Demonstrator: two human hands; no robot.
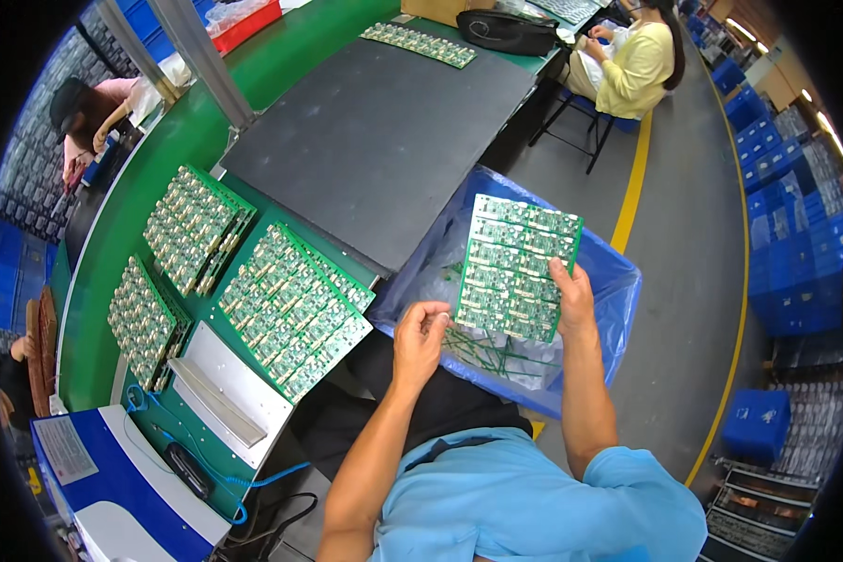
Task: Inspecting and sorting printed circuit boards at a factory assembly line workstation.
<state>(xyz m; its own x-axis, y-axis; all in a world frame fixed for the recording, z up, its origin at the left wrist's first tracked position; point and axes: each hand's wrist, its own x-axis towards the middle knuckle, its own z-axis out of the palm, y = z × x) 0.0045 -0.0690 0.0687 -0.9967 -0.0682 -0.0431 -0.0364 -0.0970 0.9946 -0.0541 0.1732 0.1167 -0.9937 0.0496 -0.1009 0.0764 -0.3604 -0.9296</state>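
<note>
A green circuit board panel, covered in rows of small parts, is held up over a blue bin. My right hand grips it by its right edge, thumb on top. Beside the panel's lower left corner, my left hand is closed, thumb against the fingers. What that hand pinches, if anything, is too small to make out. Thin green strips lie in the bin's clear plastic liner beneath the panel.
Stacks of circuit board panels stand on the green bench to the left. A black mat covers the bench's middle, with another panel at its far edge. A blue-and-white machine is near left. A seated person works far right.
</note>
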